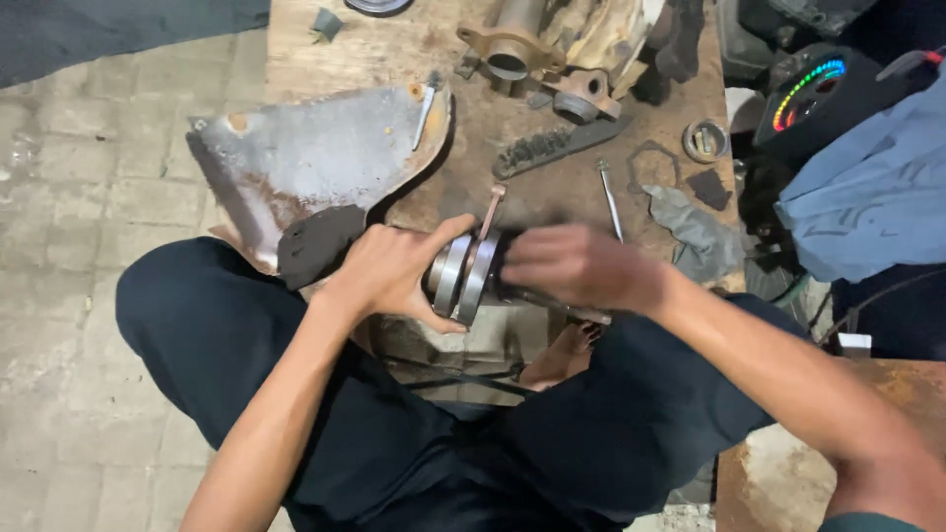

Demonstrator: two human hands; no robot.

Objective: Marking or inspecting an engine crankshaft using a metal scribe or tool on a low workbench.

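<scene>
Left hand (394, 271): clasps the round metal crank assembly (461, 276) from the left, thumb over the top, fingers curled beneath.
Right hand (581, 266): blurred, closed over the assembly's right end; how firmly cannot be told.
Assembly: twin steel discs on edge, held just above the person's lap at the near edge of the wooden board (473, 128), a thin rod (490, 209) rising from between the discs.
Beside it: a rusty sheet-metal panel (315, 158) to the left, a grey rag (695, 232) to the right.
Farther back: cast metal housings (512, 49) and a small round bearing (706, 140).
</scene>
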